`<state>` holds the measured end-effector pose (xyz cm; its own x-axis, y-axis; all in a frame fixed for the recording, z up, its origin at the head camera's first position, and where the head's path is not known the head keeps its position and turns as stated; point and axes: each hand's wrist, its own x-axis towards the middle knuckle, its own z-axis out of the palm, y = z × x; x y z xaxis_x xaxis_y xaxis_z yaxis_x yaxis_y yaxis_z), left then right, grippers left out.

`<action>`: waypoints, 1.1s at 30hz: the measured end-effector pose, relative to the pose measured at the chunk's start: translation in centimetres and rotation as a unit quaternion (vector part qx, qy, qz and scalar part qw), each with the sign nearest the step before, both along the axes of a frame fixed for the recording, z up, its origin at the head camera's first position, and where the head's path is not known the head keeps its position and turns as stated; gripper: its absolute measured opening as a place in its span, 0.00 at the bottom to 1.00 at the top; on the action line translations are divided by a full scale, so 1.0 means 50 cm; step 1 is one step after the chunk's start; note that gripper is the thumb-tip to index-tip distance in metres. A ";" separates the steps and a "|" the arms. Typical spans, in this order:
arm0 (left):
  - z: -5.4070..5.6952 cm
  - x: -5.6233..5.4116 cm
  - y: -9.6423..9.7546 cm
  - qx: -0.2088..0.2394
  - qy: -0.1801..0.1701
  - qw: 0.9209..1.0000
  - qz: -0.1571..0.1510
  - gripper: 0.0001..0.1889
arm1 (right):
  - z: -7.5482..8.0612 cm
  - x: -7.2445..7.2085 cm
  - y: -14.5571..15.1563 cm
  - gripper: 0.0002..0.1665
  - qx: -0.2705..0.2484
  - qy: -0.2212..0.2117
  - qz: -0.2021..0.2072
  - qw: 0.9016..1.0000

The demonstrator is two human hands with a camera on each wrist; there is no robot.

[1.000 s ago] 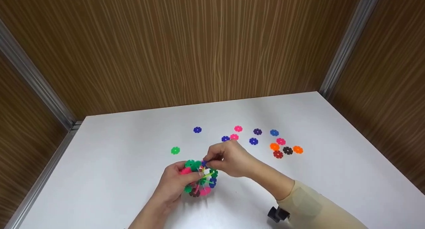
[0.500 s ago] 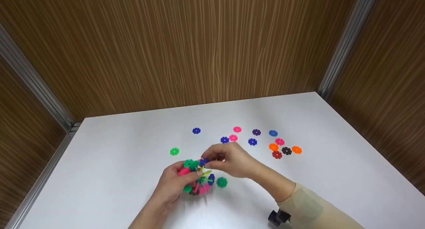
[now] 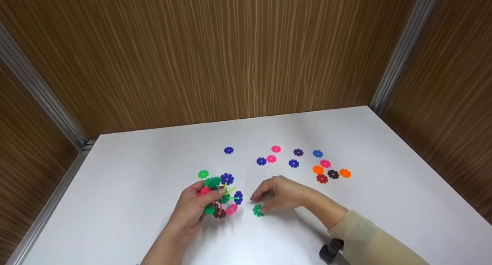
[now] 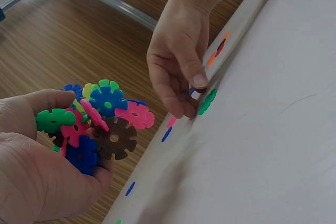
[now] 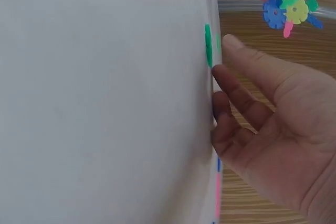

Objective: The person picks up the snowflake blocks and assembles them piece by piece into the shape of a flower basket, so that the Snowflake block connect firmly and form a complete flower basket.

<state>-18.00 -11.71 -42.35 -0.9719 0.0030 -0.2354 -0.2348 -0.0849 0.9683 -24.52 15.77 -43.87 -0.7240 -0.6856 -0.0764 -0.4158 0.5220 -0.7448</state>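
A cluster of interlocked plastic snowflake discs [image 3: 225,199] in green, pink, blue, brown and yellow is gripped by my left hand [image 3: 188,204], thumb over its near side. In the left wrist view, the cluster [image 4: 116,138] is held above the table. My right hand [image 3: 286,194] is lowered just over the table to the right of it, fingers loosely bent. A loose green snowflake disc [image 3: 257,210] lies flat beside its thumb. The right wrist view shows the thumb and forefinger near this green disc [image 5: 208,45] with nothing between them.
Several loose discs lie farther back, among them a blue one [image 3: 228,150], a pink one [image 3: 276,149], an orange one [image 3: 345,173] and a black one [image 3: 333,174]. A light green disc [image 3: 203,174] lies behind the left hand. Wood-patterned panels [image 3: 246,57] border the white table.
A green disc came off the cluster and dropped to the table. My right hand let go of the blue disc on the cluster and moved right and down. My left hand shifted slightly left with the cluster.
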 end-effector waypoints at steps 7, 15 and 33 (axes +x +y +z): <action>0.000 -0.001 -0.001 0.011 -0.008 1.000 -0.004 0.28 | -0.005 0.003 -0.008 0.14 0.046 0.029 0.032 0.998; -0.007 0.002 -0.001 0.040 0.010 0.999 -0.009 0.26 | 0.017 0.011 -0.002 0.08 -0.079 -0.002 -0.051 0.996; -0.008 0.011 0.012 0.036 0.037 0.998 -0.022 0.28 | 0.082 0.056 -0.076 0.05 -0.209 0.067 -0.107 0.970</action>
